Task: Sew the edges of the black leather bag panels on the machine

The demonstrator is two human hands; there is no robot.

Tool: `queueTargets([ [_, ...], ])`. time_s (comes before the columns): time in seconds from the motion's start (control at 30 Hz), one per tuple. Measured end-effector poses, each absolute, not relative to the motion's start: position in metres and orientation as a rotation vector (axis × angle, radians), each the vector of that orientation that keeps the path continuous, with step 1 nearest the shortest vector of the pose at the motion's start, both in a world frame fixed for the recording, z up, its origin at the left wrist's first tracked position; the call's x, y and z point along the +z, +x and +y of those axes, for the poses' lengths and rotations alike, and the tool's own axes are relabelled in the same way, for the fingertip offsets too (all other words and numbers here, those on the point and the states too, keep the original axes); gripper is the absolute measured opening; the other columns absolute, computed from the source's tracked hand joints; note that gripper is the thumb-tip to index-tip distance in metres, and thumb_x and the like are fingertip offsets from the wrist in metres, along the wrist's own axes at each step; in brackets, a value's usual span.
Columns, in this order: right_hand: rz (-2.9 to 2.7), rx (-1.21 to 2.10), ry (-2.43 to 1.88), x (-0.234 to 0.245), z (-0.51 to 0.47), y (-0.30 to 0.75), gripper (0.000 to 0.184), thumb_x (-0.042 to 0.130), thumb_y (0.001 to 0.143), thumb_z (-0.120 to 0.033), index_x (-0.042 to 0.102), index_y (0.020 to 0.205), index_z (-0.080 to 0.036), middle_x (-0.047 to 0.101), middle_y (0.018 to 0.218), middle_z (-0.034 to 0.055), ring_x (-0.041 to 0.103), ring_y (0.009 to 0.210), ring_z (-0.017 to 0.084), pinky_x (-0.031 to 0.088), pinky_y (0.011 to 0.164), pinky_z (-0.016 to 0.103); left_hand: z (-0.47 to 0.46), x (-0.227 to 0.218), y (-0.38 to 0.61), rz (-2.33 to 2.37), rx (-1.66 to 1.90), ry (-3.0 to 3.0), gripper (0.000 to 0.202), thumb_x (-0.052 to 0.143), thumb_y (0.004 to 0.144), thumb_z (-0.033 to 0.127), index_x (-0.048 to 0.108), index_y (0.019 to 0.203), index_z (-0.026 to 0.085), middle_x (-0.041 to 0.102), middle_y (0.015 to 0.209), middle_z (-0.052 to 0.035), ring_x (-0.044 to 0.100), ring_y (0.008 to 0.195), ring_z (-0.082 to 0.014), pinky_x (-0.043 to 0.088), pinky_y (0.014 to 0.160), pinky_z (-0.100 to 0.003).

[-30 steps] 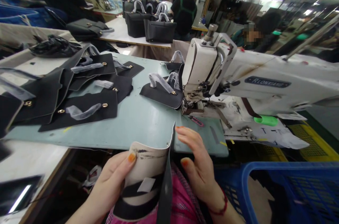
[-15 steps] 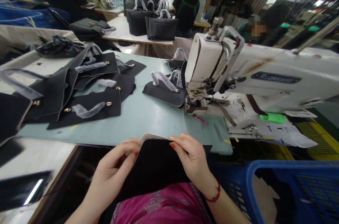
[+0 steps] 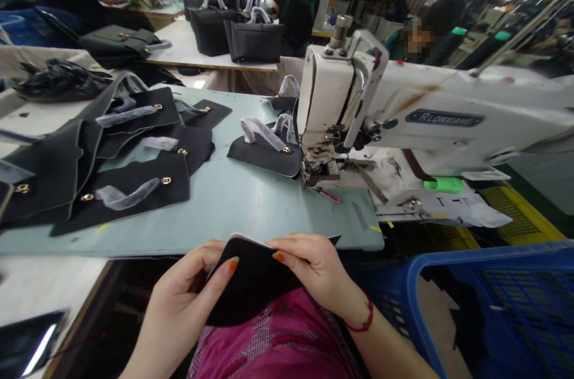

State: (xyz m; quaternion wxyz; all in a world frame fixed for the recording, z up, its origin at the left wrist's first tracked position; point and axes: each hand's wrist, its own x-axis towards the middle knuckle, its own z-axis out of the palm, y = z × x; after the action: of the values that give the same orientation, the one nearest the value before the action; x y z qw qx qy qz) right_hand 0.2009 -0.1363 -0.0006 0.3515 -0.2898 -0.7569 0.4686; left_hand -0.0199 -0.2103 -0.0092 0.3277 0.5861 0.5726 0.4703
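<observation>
A black leather panel (image 3: 253, 277) with a pale edge is held over my lap, in front of the table edge. My left hand (image 3: 192, 283) pinches its left corner, thumb on the black face. My right hand (image 3: 314, 265) grips the upper edge further right, with thumb and fingers pressed together. Beyond my hands stands a white sewing machine (image 3: 390, 110). Beside its needle area lies a black bag panel (image 3: 264, 155) with a plastic-wrapped handle. A pink-handled tool (image 3: 330, 195), perhaps thread snips, rests near the machine's base.
Several bag panels (image 3: 134, 188) with wrapped handles and gold fittings overlap on the left of the green tabletop (image 3: 224, 211). A blue crate (image 3: 417, 283) stands at the right. A phone (image 3: 31, 340) lies lower left. Finished bags (image 3: 255, 41) and a person (image 3: 296, 2) are behind.
The panel's upper edge has tipped, so less of its pale underside shows. My left thumb has moved onto the black face. The whole view has shifted slightly right.
</observation>
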Motion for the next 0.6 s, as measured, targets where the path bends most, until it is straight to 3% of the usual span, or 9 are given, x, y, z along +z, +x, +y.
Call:
queueTargets([
  [0.23, -1.895, 1.284, -0.769, 0.015, -0.137, 0.19, 0.024, 0.059, 0.097, -0.027, 0.075, 0.112, -0.016, 0.076, 0.099, 0.0059, 0.069, 0.083, 0.012, 0.049, 0.074, 0.02, -0.208, 0.0, -0.017, 1.459, 1.192, 1.668, 0.014, 0.056, 0.093, 0.012, 0.06, 0.086, 0.024, 0.064, 0.089, 0.0031, 0.062, 0.082, -0.0096, 0.05, 0.075, -0.017],
  [0.4, -1.908, 1.352, -0.782, 0.025, -0.134, 0.183, 0.023, 0.058, 0.098, -0.027, 0.076, 0.111, -0.021, 0.074, 0.091, 0.0028, 0.065, 0.078, 0.012, 0.047, 0.071, 0.022, -0.206, 0.004, -0.014, 1.487, 1.187, 1.738, 0.014, 0.058, 0.091, 0.01, 0.059, 0.088, 0.024, 0.068, 0.092, 0.0032, 0.064, 0.087, -0.0096, 0.049, 0.079, -0.018],
  [0.6, -1.892, 1.384, -0.78, 0.034, -0.129, 0.176, 0.022, 0.059, 0.097, -0.029, 0.077, 0.109, -0.023, 0.069, 0.084, 0.0018, 0.061, 0.078, 0.012, 0.045, 0.069, 0.022, -0.203, 0.01, -0.011, 1.427, 1.171, 1.776, 0.016, 0.056, 0.092, 0.008, 0.057, 0.086, 0.023, 0.068, 0.087, 0.0041, 0.064, 0.08, -0.0086, 0.05, 0.075, -0.018],
])
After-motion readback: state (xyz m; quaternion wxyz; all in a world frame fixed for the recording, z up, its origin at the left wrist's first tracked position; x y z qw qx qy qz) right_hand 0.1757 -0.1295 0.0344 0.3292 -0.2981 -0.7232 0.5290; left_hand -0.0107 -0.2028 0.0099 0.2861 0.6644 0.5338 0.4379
